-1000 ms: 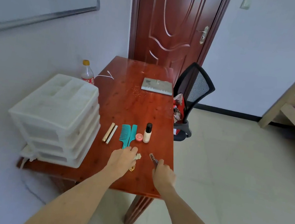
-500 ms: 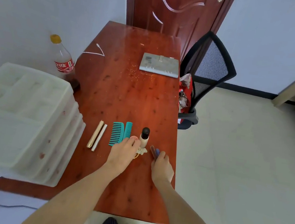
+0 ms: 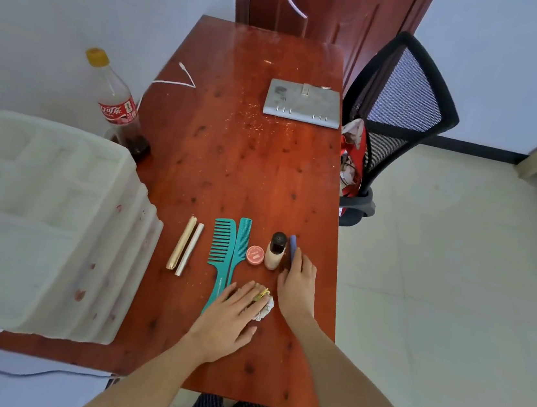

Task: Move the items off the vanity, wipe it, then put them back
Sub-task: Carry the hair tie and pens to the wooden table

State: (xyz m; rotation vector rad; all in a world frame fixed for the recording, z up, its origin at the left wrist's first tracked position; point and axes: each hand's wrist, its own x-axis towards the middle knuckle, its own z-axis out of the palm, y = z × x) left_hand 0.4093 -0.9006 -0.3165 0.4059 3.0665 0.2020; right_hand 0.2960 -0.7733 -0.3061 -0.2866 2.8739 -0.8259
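On the red wooden vanity point(image 3: 237, 172) lie two slim gold and silver tubes point(image 3: 185, 247), two teal combs point(image 3: 227, 249), a small pink tin point(image 3: 255, 255) and a foundation bottle with a black cap point(image 3: 275, 251). My right hand point(image 3: 298, 283) holds a thin blue nail file point(image 3: 292, 247) just right of the bottle, its tip pointing away from me. My left hand point(image 3: 233, 314) lies flat over a pale scrunchie with a yellow hair tie point(image 3: 264, 301), fingers spread on top of it.
A white plastic drawer unit point(image 3: 42, 216) fills the table's left side. A cola bottle point(image 3: 120, 107) stands behind it, a grey flat box point(image 3: 303, 104) lies at the far right. A black mesh chair point(image 3: 396, 117) stands by the right edge, a door behind.
The view has tilted down and closer to the table. My right hand moved the blue file forward, beside the bottle. My left hand pulled back from the tin onto the scrunchie.
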